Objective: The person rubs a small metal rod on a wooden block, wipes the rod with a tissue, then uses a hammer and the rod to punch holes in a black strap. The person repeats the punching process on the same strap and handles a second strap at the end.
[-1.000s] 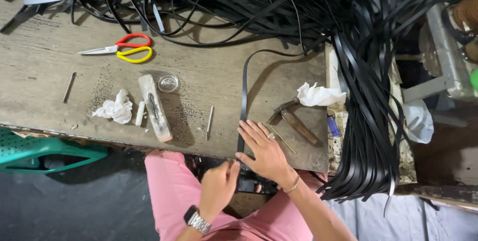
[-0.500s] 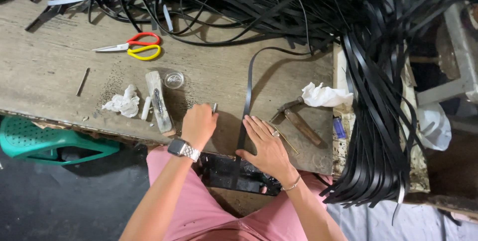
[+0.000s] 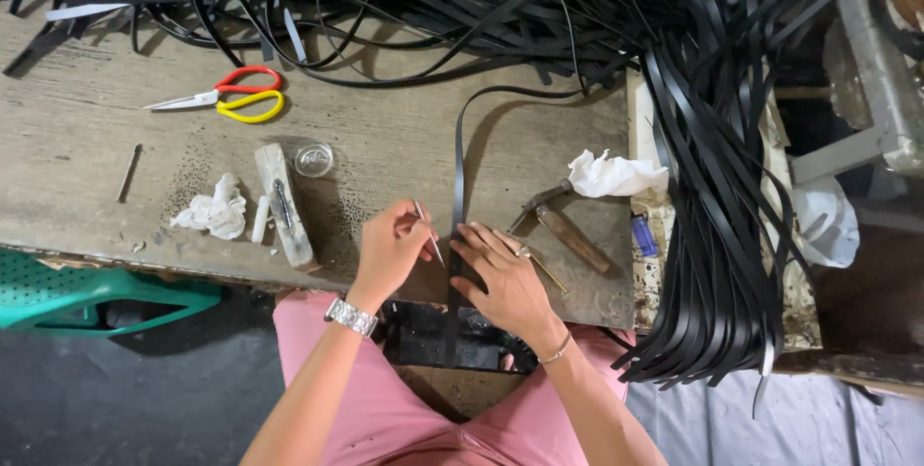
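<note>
My left hand [image 3: 390, 252], with a metal watch on its wrist, holds a thin metal awl [image 3: 428, 233] whose tip points down toward a black strap [image 3: 459, 177]. The strap runs from the heap of straps at the back, across the wooden bench [image 3: 87, 187], and over its near edge. My right hand [image 3: 505, 278] lies flat with its fingers pressing the strap against the bench, just right of the awl tip. A dark object [image 3: 423, 336] rests on my lap under the bench edge.
Red and yellow scissors [image 3: 226, 100] lie at the back left. A wooden block [image 3: 284, 204], a small clear lid [image 3: 314, 159], crumpled tissues [image 3: 212, 211] and a nail [image 3: 128, 172] sit to the left. A hammer [image 3: 563, 225] and white tissue [image 3: 616, 175] lie right. Black straps [image 3: 717, 196] hang over the right edge.
My left hand rose from my lap to the bench, picked up the thin awl and brought it beside the strap. My right hand stayed on the strap.
</note>
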